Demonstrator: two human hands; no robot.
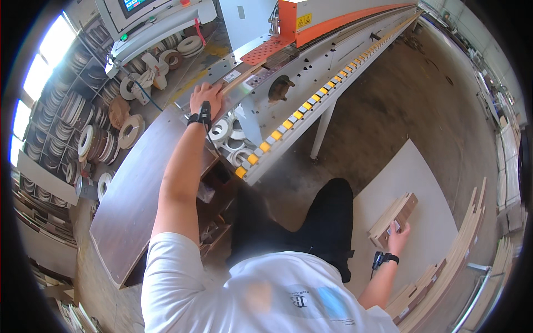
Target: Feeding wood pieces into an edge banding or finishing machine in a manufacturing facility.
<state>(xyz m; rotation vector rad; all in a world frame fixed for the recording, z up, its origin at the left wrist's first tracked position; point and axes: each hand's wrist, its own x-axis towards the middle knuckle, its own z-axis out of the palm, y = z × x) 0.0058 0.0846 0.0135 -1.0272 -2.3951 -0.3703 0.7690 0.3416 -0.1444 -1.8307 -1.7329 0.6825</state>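
At the near end of a long machine, my left hand (205, 99) has its fingers bent over the end of a narrow wooden strip (240, 79). The strip lies along the metal bed and runs toward a red perforated plate (267, 50). Its end under my palm is hidden. Low on the right, my right hand (398, 237) is closed on the near end of a small stack of wooden boards (393, 216), thumb and fingers around it. The stack rests on a large pale sheet (408, 177).
A rail with yellow and grey rollers (298, 115) runs along the machine's side. On the left stands a brown tabletop (139, 188), with shelves of edging rolls (61, 122) beyond it. A control panel (158, 33) overhangs the back left. Long wooden strips (452, 258) lie at the right.
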